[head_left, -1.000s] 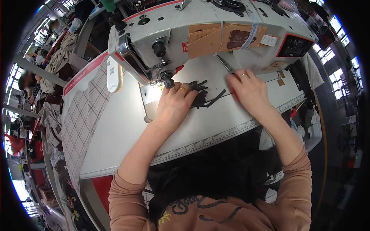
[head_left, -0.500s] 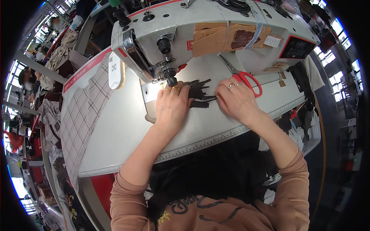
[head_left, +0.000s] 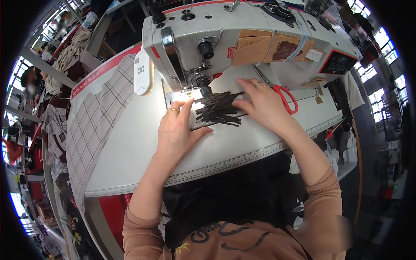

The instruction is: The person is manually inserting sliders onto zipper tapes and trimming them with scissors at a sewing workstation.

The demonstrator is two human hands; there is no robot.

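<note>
A loose pile of narrow dark fabric strips [head_left: 219, 108] lies on the sewing table in front of the sewing machine's needle area [head_left: 190, 92]. My left hand [head_left: 175, 130] rests along the pile's left side, thumb and fingers spread wide. On the other side my right hand [head_left: 262, 104] has its thumb and fingers apart, at the strips' right ends. Neither hand grips the strips. Red-handled scissors [head_left: 285, 99] lie just beyond my right hand, their blades reaching toward the machine.
The white sewing machine [head_left: 173, 52] spans the far side of the table. Checked fabric [head_left: 102, 115] hangs over the table's left edge. A white lamp-like device [head_left: 143, 73] stands left of the needle. A measuring tape strip [head_left: 229, 164] runs along the near edge.
Both hands have opened. The left has moved left off the strips, uncovering more of the pile; the right has spread its fingers at the strips' ends. The view has shifted slightly.
</note>
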